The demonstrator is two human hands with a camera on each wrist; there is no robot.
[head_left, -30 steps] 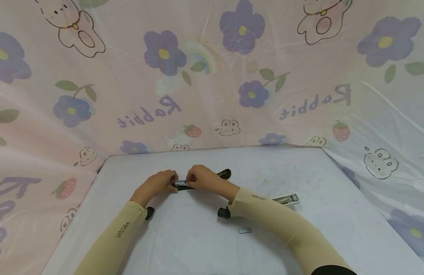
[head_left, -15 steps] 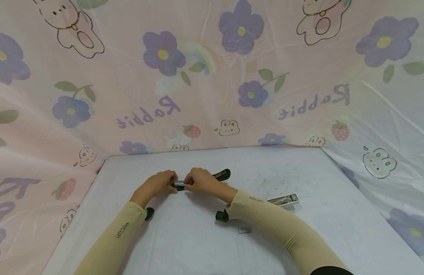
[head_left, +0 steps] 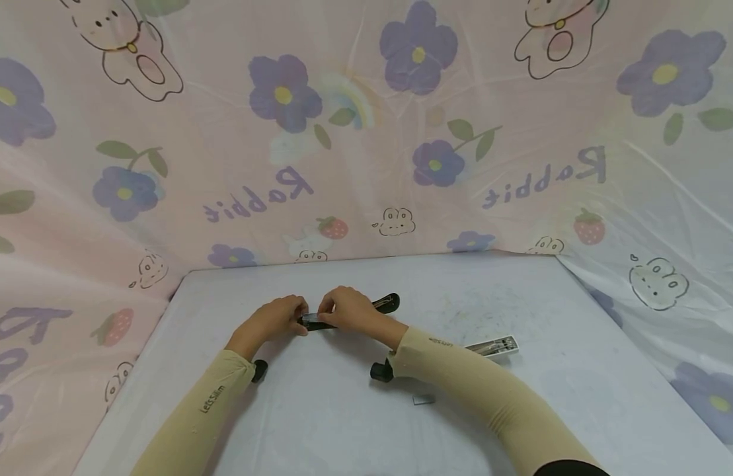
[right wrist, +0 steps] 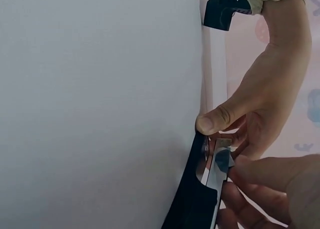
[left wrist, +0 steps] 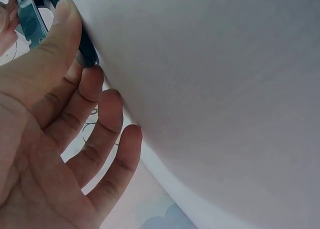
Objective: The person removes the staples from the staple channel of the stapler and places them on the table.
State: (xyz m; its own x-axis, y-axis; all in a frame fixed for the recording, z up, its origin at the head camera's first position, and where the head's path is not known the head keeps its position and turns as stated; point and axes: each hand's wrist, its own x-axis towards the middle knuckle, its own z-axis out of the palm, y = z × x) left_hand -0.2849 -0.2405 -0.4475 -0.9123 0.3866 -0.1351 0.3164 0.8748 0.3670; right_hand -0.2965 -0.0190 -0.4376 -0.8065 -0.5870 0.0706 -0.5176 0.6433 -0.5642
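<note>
A black stapler [head_left: 386,303] lies spread out near the table's middle, its silver metal rail [right wrist: 219,161] showing between the two hands. My left hand [head_left: 278,315] holds the stapler's left end between thumb and index finger. In the left wrist view the other fingers of that hand are bent beside the dark end. From the right, my right hand [head_left: 353,309] pinches at the metal rail with thumb and fingers, as the right wrist view shows. The right hand covers the stapler's middle in the head view. Whether a separate staple strip is in its fingertips, I cannot tell.
A small grey staple strip [head_left: 424,399] lies on the white table [head_left: 318,423] in front of the right forearm. Partly behind that sleeve is a narrow white box [head_left: 501,346] with metal pieces inside. A printed curtain [head_left: 354,145] surrounds the table's back and sides.
My right hand dips slightly, then rises again, ending a little farther left along the stapler. The visible silver part now slants more. The left hand stays in place.
</note>
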